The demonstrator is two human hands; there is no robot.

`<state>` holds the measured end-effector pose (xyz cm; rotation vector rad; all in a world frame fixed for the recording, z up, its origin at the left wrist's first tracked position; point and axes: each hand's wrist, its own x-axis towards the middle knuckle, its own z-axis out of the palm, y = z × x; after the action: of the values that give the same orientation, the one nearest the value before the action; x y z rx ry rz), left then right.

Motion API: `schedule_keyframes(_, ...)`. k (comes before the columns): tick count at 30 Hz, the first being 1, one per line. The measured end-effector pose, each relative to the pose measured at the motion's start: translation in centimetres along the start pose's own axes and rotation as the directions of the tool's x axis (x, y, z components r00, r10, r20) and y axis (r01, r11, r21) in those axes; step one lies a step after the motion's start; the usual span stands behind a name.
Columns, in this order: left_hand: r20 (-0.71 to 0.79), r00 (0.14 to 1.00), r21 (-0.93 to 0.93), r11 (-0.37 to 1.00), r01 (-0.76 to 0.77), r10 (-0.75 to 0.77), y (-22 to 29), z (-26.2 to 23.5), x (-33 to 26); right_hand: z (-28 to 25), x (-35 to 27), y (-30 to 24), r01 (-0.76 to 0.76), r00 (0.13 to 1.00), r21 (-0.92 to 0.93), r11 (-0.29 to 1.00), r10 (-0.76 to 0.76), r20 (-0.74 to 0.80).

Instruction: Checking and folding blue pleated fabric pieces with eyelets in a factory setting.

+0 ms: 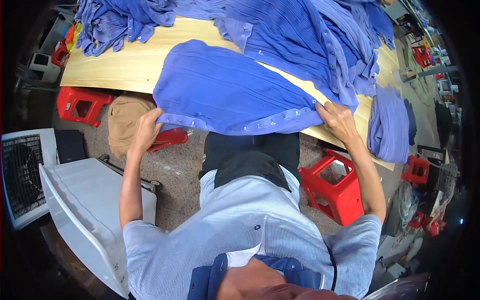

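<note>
A blue ribbed knit cardigan lies over the near edge of the table, its buttonhole band stretched sideways in front of me. Small white marks dot that band. At its left end my left hand is closed on the band. My right hand pinches the other end, next to a small round button. The far part of the cardigan rests on the wooden tabletop.
More blue knit garments are heaped across the far table, and a folded stack hangs at the right edge. Red stools stand below. To my left are a white bin, a boxy fan and a tan cloth bundle.
</note>
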<state>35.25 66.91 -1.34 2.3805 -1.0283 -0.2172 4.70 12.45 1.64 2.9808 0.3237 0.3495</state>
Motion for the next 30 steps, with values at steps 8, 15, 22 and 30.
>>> schedule_keyframes(8,0.194,0.968,-0.111,0.984,-0.142,0.161,7.7,-2.5,10.6,-0.1,-6.0,4.5,-0.125,0.99,-0.126,0.984,0.132,0.049)
schedule_keyframes(15,0.084,0.988,-0.066,0.99,-0.123,0.128,9.5,5.4,16.0,-0.2,-8.5,3.0,-0.46,0.888,0.027,0.888,0.459,0.032)
schedule_keyframes(22,0.29,0.93,0.024,0.969,-0.245,0.228,8.7,4.9,19.7,-2.0,-7.1,3.8,-0.442,0.894,0.13,0.887,0.424,0.147)
schedule_keyframes(30,-0.26,0.905,0.184,0.937,-0.297,0.338,7.8,-0.7,20.1,-5.8,-7.6,6.5,-0.455,0.869,-0.119,0.883,0.41,-0.277)
